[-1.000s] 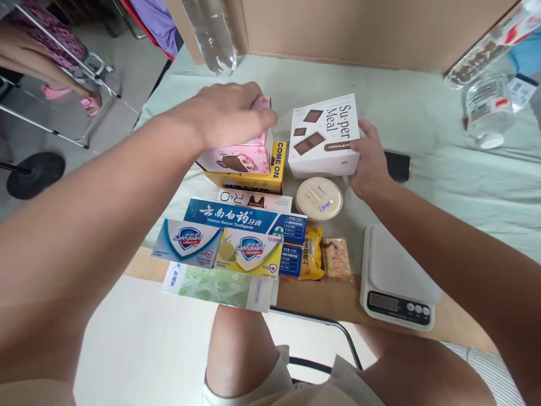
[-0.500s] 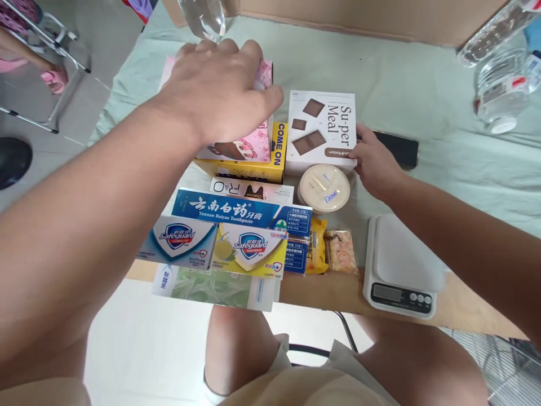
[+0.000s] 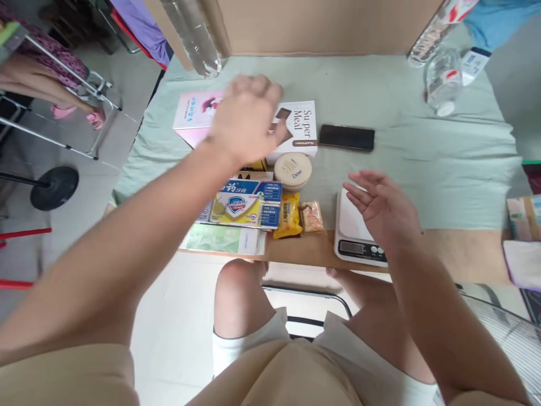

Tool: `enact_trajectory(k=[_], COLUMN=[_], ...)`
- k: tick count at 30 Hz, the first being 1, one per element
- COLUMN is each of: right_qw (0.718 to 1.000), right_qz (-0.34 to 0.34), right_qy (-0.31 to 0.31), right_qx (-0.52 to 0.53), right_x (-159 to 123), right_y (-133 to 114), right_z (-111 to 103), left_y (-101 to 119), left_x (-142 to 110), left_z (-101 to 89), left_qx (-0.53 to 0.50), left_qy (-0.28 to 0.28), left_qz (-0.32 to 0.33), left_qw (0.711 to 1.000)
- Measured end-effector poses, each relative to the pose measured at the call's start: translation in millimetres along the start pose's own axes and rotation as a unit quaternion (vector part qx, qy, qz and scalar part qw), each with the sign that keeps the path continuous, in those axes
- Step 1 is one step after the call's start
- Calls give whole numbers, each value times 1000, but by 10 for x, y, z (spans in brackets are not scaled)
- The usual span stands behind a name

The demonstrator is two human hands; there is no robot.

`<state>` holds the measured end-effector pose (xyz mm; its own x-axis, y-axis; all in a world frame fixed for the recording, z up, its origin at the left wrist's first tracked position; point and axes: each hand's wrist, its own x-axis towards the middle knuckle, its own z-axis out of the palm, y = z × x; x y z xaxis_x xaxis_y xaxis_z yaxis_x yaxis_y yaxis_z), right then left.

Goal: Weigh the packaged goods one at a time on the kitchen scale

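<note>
A pink box (image 3: 192, 115) sits left of upper middle. The blurry left hand (image 3: 249, 118) bends beside a white box (image 3: 306, 127); I can't tell if it grips. Right of middle, the empty right hand (image 3: 382, 208) spreads over a scale (image 3: 350, 220). Looks like reaching; grabbing would need closed fingers.

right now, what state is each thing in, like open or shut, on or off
Phone: lying flat, screen dark
Scale: no readable digits on its display
Tub: closed
White box: shut where visible, partly hidden
Pink box: partly hidden, open or shut unclear
Capped bottle: lying on its side
Left grip: blurred, open or shut unclear
Right grip: open, nothing in it
</note>
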<state>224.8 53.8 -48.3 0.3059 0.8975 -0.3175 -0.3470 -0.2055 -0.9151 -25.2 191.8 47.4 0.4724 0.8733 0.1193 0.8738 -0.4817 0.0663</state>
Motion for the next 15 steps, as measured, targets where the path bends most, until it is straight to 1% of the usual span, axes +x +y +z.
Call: enact_trajectory(k=[1,2,3,5,7,9,10,11,12,14,15], right_qw=[1000,999,998,994,983,960,939,910,876,793,747], right_qz=[-9,-21,-34,-67,-113,-180,-222,-269,-315,-396,-425], right_qy=[3,9,17,45,98,185,237,293,349,457,507], right_qx=[18,34,51,80,102,113,115,114,110,83,58], right_x=[-97,-172,-227,-284,-296,-288,-282,-278,-275,-279,-286], right_y=[20,38,50,51,12,-71,-126,-186,-246,-355,-398], right_z=[-86,-174,-264,-461,-682,-931,-1064,-1202,-1345,-1641,-1793], left_y=[269,546,819,1336,1809,2270,2505,2747,2995,3502,3756], left_x=[-55,-106,-147,-181,-133,-6,79,174,276,489,599], left_z=[21,64,130,303,494,670,751,828,904,1062,1146], left_qx=[7,4,-10,-48,-79,-114,-137,-163,-191,-252,-284], left_qy=[-33,-50,-52,-74,-89,-100,-108,-117,-126,-135,-133], left_qz=[29,60,93,149,194,225,235,242,244,242,240], left_qw=[999,997,994,985,974,962,956,949,943,927,919])
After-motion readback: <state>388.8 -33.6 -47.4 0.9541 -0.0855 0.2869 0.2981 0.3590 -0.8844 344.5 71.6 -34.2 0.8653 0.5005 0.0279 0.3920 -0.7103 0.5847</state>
